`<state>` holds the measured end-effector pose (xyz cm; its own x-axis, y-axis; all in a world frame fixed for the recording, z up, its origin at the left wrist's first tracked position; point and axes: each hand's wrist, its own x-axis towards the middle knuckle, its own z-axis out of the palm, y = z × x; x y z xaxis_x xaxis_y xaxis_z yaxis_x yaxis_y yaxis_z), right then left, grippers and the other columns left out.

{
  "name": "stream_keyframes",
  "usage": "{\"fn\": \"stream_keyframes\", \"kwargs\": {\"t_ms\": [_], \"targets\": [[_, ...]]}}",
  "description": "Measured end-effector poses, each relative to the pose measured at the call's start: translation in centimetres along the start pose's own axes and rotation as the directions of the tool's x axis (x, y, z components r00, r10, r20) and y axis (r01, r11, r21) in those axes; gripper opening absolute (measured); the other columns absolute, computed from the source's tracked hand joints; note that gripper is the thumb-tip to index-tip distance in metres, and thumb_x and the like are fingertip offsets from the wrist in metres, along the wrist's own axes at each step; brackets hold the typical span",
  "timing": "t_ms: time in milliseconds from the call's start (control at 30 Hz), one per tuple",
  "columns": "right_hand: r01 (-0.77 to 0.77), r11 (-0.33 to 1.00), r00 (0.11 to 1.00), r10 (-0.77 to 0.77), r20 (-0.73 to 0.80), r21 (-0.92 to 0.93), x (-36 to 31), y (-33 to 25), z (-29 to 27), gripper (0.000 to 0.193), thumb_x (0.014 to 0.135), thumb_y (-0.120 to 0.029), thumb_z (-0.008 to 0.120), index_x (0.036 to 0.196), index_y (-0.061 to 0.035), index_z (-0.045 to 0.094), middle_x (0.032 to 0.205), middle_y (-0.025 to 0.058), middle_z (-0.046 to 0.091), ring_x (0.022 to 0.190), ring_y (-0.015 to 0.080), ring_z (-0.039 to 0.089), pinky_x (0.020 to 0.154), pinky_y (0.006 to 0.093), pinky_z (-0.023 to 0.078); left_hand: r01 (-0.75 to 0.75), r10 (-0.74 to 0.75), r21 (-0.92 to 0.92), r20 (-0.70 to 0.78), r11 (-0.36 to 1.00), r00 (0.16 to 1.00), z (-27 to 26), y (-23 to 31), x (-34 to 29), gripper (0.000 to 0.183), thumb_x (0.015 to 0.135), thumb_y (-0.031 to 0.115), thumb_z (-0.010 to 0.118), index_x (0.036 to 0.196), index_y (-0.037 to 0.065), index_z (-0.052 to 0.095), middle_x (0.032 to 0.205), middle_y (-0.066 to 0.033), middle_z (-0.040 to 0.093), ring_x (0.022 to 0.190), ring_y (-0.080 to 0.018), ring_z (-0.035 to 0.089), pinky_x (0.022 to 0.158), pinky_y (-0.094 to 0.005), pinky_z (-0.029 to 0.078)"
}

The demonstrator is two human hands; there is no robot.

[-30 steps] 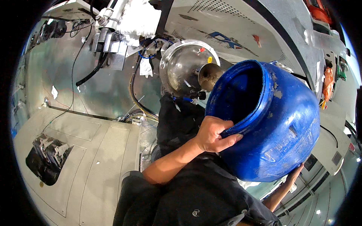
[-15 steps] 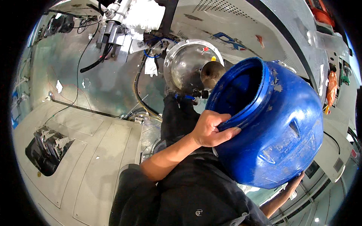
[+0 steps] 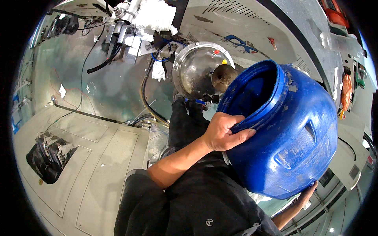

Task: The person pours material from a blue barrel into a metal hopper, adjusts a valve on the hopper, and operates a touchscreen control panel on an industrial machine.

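A large scuffed blue plastic drum (image 3: 293, 133) is tilted on its side in front of me, its open mouth facing the upper left. My left hand (image 3: 228, 133) is closed on the near edge of its rim, thumb outside. My right hand (image 3: 308, 193) supports the drum's bottom end from below; most of its fingers are hidden behind it. Just beyond the mouth is a round metal vessel (image 3: 193, 70) with a bolted flange. A metal funnel (image 3: 224, 77) stands on its right side, close to the drum's rim and partly overlapped by it. The drum's inside is dark.
Beige machine panels (image 3: 90, 169) lie at the left, one with a dark opening. Dark hoses (image 3: 146, 92) and cables run over the floor beside the vessel. A metal machine part (image 3: 124, 33) with white cloth stands at the upper left. A perforated machine panel (image 3: 252, 29) borders the far side.
The view has shifted slightly. The drum has turned a little in my hands, and both hands keep their places on it.
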<state>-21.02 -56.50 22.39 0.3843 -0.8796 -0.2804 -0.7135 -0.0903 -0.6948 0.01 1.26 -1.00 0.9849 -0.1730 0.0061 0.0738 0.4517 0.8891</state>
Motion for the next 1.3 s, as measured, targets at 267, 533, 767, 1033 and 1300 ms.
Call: {"fn": "stream_keyframes", "kwargs": {"t_ms": [267,533,767,1033,1300], "targets": [[0.042,0.999,0.998,-0.043,-0.036,-0.022,-0.4,-1.4,1.0,0.078,0.098,-0.061,0.040,0.148,-0.0011,0.039,0.149,0.0172,0.045,0.132,0.0312,0.047,0.111,0.0434,0.035,-0.009,0.007,-0.046,-0.036,0.999,0.999,-0.1,0.2,0.2,0.034,0.088,0.035,0.074,0.083,0.001,0.072,0.065,-0.0121,0.067,0.053,-0.0174,0.063,0.051,-0.0292,0.046],[-0.059,0.995,0.997,0.063,-0.042,0.083,-1.6,-1.2,2.5,0.076,0.099,-0.059,0.041,0.150,-0.0027,0.038,0.152,0.0132,0.042,0.135,0.0293,0.042,0.114,0.0418,0.030,0.023,-0.024,0.010,0.086,1.000,0.996,-0.7,0.4,0.1,0.026,0.090,0.023,0.071,0.094,-0.003,0.072,0.070,-0.0066,0.068,0.060,-0.0094,0.059,0.055,-0.0259,0.046],[-0.010,0.999,1.000,0.010,-0.003,0.036,-2.4,-1.4,2.2,0.077,0.100,-0.059,0.040,0.152,-0.0031,0.034,0.154,0.0140,0.039,0.136,0.0313,0.042,0.113,0.0435,0.031,0.075,-0.074,-0.004,0.052,0.997,0.996,-0.5,0.6,0.3,0.034,0.088,0.035,0.073,0.082,0.002,0.072,0.068,-0.0114,0.069,0.057,-0.0185,0.066,0.054,-0.0292,0.048],[0.008,0.999,1.000,-0.007,-0.028,0.036,-1.0,-1.5,0.4,0.075,0.099,-0.059,0.042,0.150,-0.0043,0.036,0.151,0.0160,0.042,0.133,0.0321,0.046,0.111,0.0439,0.035,0.039,-0.039,0.003,0.023,0.999,0.999,-0.6,0.3,0.1,0.035,0.088,0.036,0.073,0.079,0.002,0.070,0.066,-0.0116,0.068,0.055,-0.0211,0.065,0.053,-0.0296,0.048],[-0.041,0.996,0.999,0.044,-0.028,0.083,-1.2,-1.9,0.9,0.072,0.099,-0.057,0.043,0.148,-0.0047,0.040,0.148,0.0156,0.047,0.131,0.0302,0.049,0.110,0.0422,0.037,0.030,-0.030,0.008,0.022,1.000,0.999,-0.7,0.2,0.2,0.036,0.088,0.037,0.073,0.078,0.002,0.070,0.066,-0.0116,0.068,0.055,-0.0204,0.066,0.053,-0.0295,0.049]]}}
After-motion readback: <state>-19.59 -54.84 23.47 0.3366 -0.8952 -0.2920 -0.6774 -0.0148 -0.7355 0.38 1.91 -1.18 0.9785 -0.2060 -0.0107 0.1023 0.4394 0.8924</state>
